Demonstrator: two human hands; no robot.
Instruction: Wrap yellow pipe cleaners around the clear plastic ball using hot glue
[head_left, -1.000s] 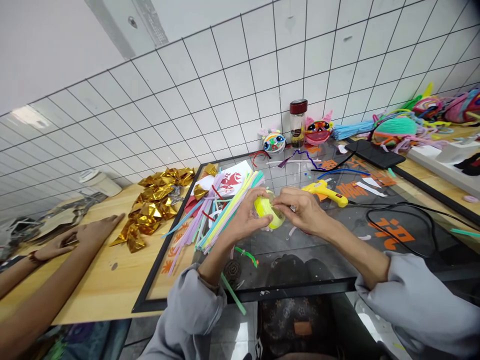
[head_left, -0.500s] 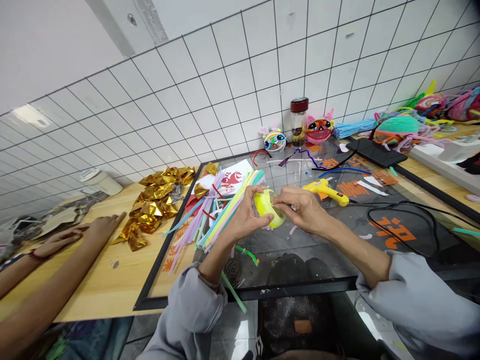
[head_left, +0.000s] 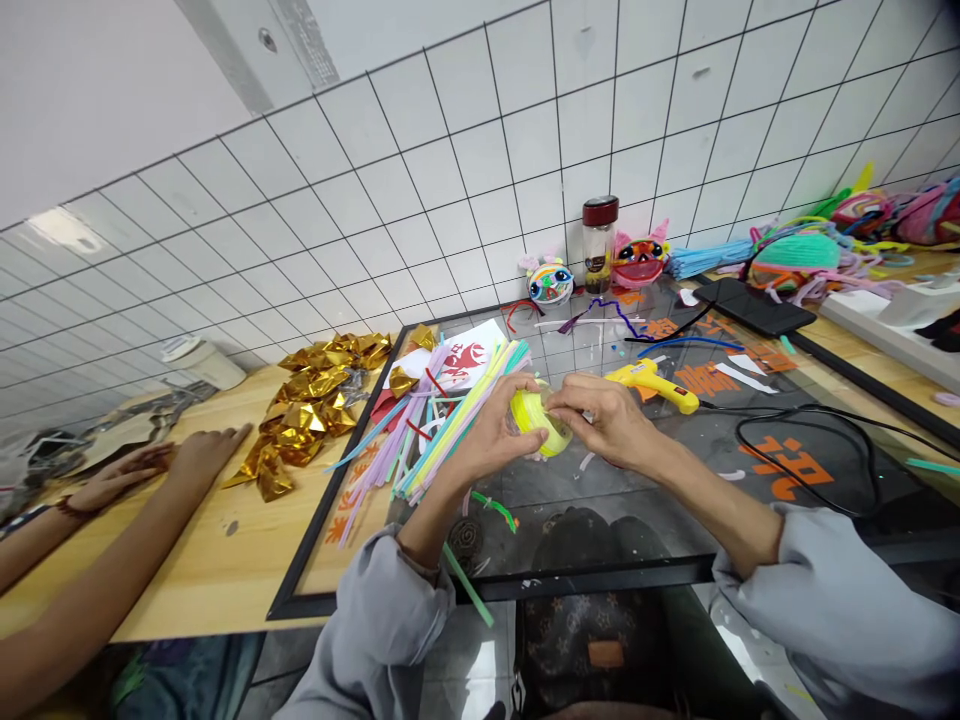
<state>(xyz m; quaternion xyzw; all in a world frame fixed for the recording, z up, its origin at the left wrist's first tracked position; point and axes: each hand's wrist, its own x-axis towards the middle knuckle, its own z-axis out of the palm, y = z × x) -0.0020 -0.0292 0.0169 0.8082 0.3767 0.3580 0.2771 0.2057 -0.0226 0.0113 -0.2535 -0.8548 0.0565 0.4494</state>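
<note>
My left hand [head_left: 504, 425] is closed around a small rounded yellow piece [head_left: 534, 412], which looks wrapped in fuzzy pipe cleaner with a clear part at its side. The thumb presses its near face. At the right edge of that piece, my right hand [head_left: 596, 415] pinches with thumb and forefinger; whatever lies between those fingertips is too small to make out. A yellow glue gun [head_left: 660, 385] rests just beyond my right hand. Left of my hands lies a bundle of pastel pipe cleaners [head_left: 442, 440]. A green pipe-cleaner scrap [head_left: 495, 508] sits nearer to me.
Gold foil [head_left: 315, 400] lies at the left, near another person's hands [head_left: 199, 455]. Two decorated heads [head_left: 550, 281] and a lidded bottle [head_left: 599, 245] stand by the tiled wall. At the right are a phone [head_left: 754, 306], a black cable [head_left: 810, 408] and a power strip [head_left: 900, 330].
Both hands stay almost in place on the yellow piece. The view has shifted very slightly; nothing else has visibly moved.
</note>
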